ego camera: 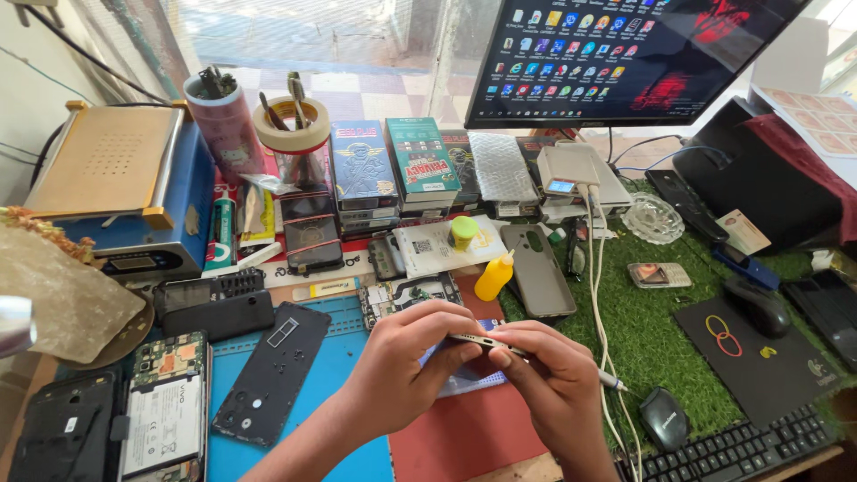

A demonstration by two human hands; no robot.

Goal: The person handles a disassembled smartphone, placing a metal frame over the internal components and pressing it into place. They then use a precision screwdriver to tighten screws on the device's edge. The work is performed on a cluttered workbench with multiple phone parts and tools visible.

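Across the top right of the frame, one monitor [625,54] glows over the tabletop [464,446]. Upper left, a blue machine [125,196] sits beside two containers: a pink cup [223,120] with dark tools, and a clear jar [299,156] with metal tools, a tape roll around its top. Two mice [759,303] lie on the right. Low centre, the left hand [402,370] and right hand [553,379] both pinch one thin phone frame [482,341], edge-on, long axis running left to right. One yellow bottle [494,277] stands just above.
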